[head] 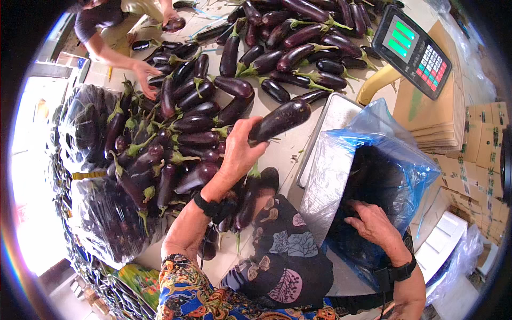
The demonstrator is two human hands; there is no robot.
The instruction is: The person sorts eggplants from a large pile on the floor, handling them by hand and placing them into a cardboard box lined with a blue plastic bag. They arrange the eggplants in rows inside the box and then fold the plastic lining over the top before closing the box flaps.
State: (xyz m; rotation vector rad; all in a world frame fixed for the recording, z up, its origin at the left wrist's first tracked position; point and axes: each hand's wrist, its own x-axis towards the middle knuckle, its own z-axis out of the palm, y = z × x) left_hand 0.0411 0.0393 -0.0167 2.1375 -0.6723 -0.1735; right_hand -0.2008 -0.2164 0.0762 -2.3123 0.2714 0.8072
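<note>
My left hand [244,146] grips a large dark purple eggplant [282,120] near one end, held between the pile and the scale. My right hand [370,220] is inside the mouth of a blue plastic bag [416,188]; its fingers are apart over dark contents, and whether they touch an eggplant there cannot be told. The bag stands over the metal platform of a weighing scale [340,106], whose lit display [402,38] is at the upper right. Many loose eggplants [196,124] lie on the tiled floor to the left and ahead.
Another person's hand [145,76] reaches into the pile at the upper left; their other hand holds an eggplant [175,25]. Plastic-wrapped bundles of eggplants [108,216] stand at the left. Flattened cardboard [426,116], stacked cartons [480,160] and a white foam piece [442,244] are at the right.
</note>
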